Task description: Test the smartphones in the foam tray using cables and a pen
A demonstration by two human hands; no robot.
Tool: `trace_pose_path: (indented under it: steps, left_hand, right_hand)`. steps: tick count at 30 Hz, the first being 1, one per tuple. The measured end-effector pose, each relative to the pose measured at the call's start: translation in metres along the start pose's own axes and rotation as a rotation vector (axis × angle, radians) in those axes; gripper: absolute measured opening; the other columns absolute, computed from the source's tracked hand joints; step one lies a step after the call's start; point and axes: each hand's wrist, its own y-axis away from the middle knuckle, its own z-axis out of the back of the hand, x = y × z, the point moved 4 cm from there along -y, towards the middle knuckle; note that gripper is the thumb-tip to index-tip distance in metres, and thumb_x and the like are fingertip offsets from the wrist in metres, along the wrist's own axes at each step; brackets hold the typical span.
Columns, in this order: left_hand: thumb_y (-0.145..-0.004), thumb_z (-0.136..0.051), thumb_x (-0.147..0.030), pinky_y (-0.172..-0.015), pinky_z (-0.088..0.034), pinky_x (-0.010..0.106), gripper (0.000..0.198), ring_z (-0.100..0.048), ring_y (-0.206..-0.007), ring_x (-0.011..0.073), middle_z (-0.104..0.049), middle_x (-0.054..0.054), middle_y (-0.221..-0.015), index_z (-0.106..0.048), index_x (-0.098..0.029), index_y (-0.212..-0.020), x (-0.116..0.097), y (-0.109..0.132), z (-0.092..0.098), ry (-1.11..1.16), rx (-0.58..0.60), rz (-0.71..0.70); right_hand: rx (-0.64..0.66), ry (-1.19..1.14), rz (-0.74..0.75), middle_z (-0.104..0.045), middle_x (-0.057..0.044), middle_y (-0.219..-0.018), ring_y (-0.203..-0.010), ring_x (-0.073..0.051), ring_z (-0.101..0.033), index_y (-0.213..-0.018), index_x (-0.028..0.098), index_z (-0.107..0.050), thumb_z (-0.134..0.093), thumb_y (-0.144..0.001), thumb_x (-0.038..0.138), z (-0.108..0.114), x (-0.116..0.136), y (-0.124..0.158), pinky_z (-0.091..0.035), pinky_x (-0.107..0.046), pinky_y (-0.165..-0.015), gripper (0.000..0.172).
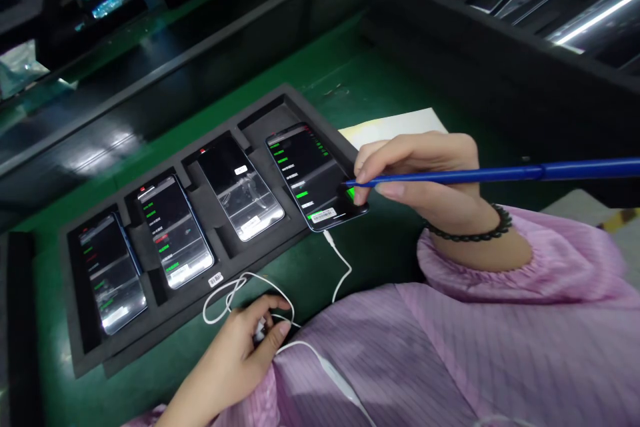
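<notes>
My right hand (425, 167) pinches a slim blue pen-like stick (500, 172) between thumb and fingers. Its pointed end and a fingertip are over the lower right of the lit screen of the rightmost phone (310, 167); I cannot tell whether the point touches. A white cable (343, 267) runs from that phone's bottom edge. My left hand (240, 343), below the tray, is closed around a small whitish piece by a looped white earphone cord (215, 300); the piece is mostly hidden by the fingers. An inline control (337, 377) on the cord lies against the pink sleeve and garment.
A black compartment tray (165, 320) holds the rightmost phone and three others: one second from right (243, 187), one second from left (175, 230), one leftmost (113, 273). Paper (400, 123) lies behind my right hand. A dark bin (475, 47) stands at upper right on the green table (320, 67).
</notes>
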Motion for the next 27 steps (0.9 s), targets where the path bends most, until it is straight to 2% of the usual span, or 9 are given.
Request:
trace_pose_path:
  steps: [3, 7, 12, 23, 27]
  left_hand:
    - [-0.098, -0.046, -0.051, -0.061, -0.036, 0.026, 0.042, -0.050, -0.063, 0.0131, -0.055, -0.001, -0.072, -0.064, -0.020, -0.120, 0.000, 0.000, 0.000, 0.000, -0.001, 0.003]
    - [-0.098, -0.046, -0.050, -0.059, -0.035, 0.026, 0.041, -0.049, -0.061, 0.0127, -0.055, -0.001, -0.071, -0.064, -0.020, -0.119, -0.001, 0.000, 0.000, 0.001, -0.002, -0.002]
    - [-0.098, -0.047, -0.048, -0.059, -0.035, 0.026, 0.039, -0.048, -0.060, 0.0125, -0.056, -0.001, -0.070, -0.064, -0.019, -0.119, -0.002, 0.001, 0.001, -0.004, -0.014, -0.017]
    - [-0.098, -0.046, -0.047, -0.059, -0.034, 0.026, 0.039, -0.047, -0.061, 0.0125, -0.052, -0.002, -0.070, -0.064, -0.020, -0.120, -0.003, -0.002, 0.001, 0.007, -0.001, -0.010]
    - [-0.098, -0.046, -0.047, -0.061, -0.035, 0.026, 0.039, -0.048, -0.062, 0.0128, -0.053, -0.002, -0.070, -0.064, -0.020, -0.121, -0.001, -0.003, 0.001, 0.013, 0.001, -0.007]
  right_hand:
    - [0.009, 0.136, -0.025, -0.070, -0.001, -0.071, -0.063, -0.018, -0.063, -0.088, 0.027, -0.073, -0.067, -0.090, 0.035, 0.000, -0.003, -0.002, -0.047, -0.035, -0.059, 0.010]
    - [0.034, 0.362, -0.023, -0.073, 0.000, -0.077, -0.074, -0.019, -0.064, -0.087, 0.028, -0.072, -0.063, -0.091, 0.035, -0.001, -0.006, -0.007, -0.050, -0.040, -0.077, 0.012]
    - [0.096, 0.570, -0.054, -0.074, 0.000, -0.093, -0.090, -0.022, -0.065, -0.099, 0.029, -0.073, -0.058, -0.092, 0.037, -0.004, -0.013, -0.006, -0.042, -0.047, -0.095, 0.018]
    - [0.116, 0.703, -0.051, -0.072, -0.004, -0.104, -0.104, -0.027, -0.062, -0.114, 0.029, -0.072, -0.054, -0.096, 0.043, -0.006, -0.020, -0.002, -0.038, -0.049, -0.092, 0.029]
    - [0.079, 0.697, 0.050, -0.072, -0.004, -0.097, -0.101, -0.025, -0.064, -0.105, 0.027, -0.074, -0.048, -0.101, 0.043, -0.008, -0.017, -0.001, -0.035, -0.047, -0.090, 0.031]
